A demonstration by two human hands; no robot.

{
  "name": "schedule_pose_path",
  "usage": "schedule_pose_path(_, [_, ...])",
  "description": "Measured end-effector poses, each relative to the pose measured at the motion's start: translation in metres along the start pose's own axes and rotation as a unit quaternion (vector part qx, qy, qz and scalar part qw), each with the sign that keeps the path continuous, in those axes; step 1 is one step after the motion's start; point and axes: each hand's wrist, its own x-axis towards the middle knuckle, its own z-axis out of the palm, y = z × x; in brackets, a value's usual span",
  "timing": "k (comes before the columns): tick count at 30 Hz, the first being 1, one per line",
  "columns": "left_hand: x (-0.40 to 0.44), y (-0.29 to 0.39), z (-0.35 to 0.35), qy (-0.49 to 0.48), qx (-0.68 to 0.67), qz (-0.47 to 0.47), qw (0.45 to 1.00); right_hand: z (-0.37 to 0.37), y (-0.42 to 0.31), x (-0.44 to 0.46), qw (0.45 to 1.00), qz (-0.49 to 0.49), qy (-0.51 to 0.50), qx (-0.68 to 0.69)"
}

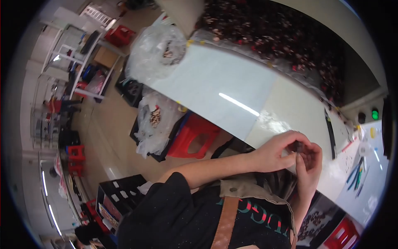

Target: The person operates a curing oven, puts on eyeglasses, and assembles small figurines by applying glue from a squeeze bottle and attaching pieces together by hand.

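My left hand (pixel 277 152) reaches in from the left over the front edge of the white worktable (pixel 306 103), its fingers curled and closed. My right hand (pixel 309 165) comes up from below and meets it, thumb and fingers pinched together. Between the fingertips of both hands is a small dark piece (pixel 297 146), too small and shaded to name. Fingers partly hide it.
A heap of small dark and red pieces (pixel 273 37) lies behind the worktable. Clear plastic bags (pixel 155 52) sit at its left end. Pliers (pixel 356 176) and a black tool (pixel 330 133) lie at right. A red stool (pixel 192 137) stands below; a person (pixel 62 105) is far left.
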Motion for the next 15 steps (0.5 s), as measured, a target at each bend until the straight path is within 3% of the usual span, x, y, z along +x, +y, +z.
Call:
schedule_pose_path(2, [-0.001, 0.0, 0.0, -0.018, -0.005, -0.023, 1.0, -0.002, -0.004, -0.003, 1.0, 0.022, 0.009, -0.017])
schedule_pose_path(5, [-0.002, -0.009, 0.001, -0.038, -0.022, -0.027, 0.999, -0.005, -0.004, -0.002, 0.997, -0.02, 0.006, -0.076])
schedule_pose_path(15, [-0.001, -0.01, 0.003, -0.025, -0.041, -0.06, 0.997, -0.005, -0.012, 0.0, 0.999, -0.014, -0.001, -0.044])
